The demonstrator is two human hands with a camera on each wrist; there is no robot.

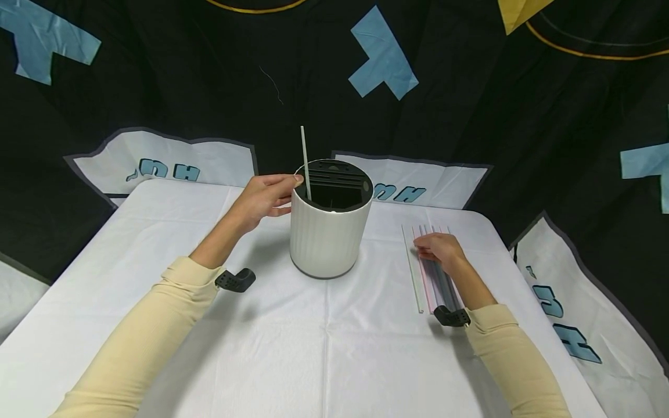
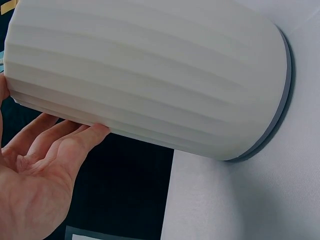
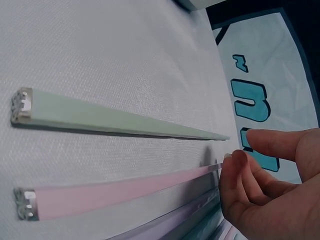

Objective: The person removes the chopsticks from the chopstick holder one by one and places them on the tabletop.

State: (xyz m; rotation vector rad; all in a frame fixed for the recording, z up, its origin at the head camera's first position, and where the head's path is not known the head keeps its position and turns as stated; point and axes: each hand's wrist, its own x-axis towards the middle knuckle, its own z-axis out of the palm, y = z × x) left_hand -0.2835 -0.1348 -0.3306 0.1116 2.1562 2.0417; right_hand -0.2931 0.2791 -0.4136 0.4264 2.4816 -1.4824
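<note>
A white ribbed round container with a recessed black top stands on the table. My left hand holds its left edge, thumb at the rim and fingertips against the ribbed side. One thin pale stick stands upright in the container's opening. To the right, my right hand is over a row of thin pastel sticks, thumb apart from the curved fingers. In the right wrist view, a green stick and a pink stick show silvery patterned ends.
A white cloth covers the table. Behind it hangs a black backdrop with blue tape pieces. White lettered panels border the back edge and the right side.
</note>
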